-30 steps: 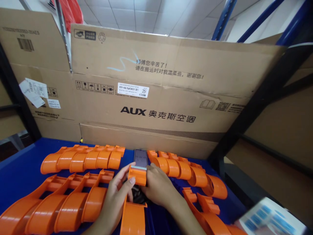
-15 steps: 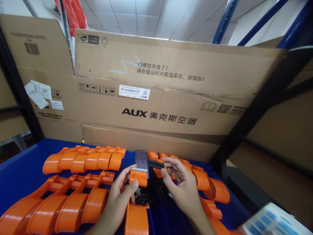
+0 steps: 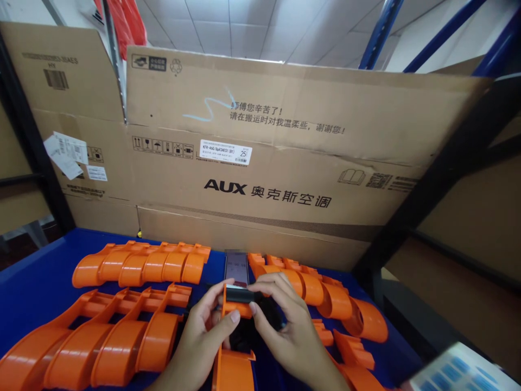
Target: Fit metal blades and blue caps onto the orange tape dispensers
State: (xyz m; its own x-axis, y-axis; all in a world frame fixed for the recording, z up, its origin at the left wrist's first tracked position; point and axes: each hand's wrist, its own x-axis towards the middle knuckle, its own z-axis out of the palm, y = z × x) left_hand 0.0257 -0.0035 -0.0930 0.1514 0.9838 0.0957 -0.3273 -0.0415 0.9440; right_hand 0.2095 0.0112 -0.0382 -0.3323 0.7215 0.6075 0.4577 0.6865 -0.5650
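Observation:
My left hand (image 3: 203,331) grips an orange plastic tape-dispenser body (image 3: 236,309) by its upper end, thumb on the front. My right hand (image 3: 285,326) pinches a small black roller piece (image 3: 240,295) and holds it against the top of that orange body, just under its toothed blade. A lower orange section (image 3: 234,372) shows between my wrists. Behind the hands a phone (image 3: 236,267) lies on the blue table (image 3: 36,271) with its screen lit.
Rows of nested orange dispenser shells lie to the left (image 3: 142,263), front left (image 3: 93,336) and right (image 3: 325,296). A large AUX cardboard box (image 3: 264,163) walls off the back. A black rack post (image 3: 427,179) slants at right. Printed sheets (image 3: 456,369) sit at the bottom right.
My right hand left the orange body, picked up the black roller piece, and has now brought it down onto the top of the body. The left hand kept its grip.

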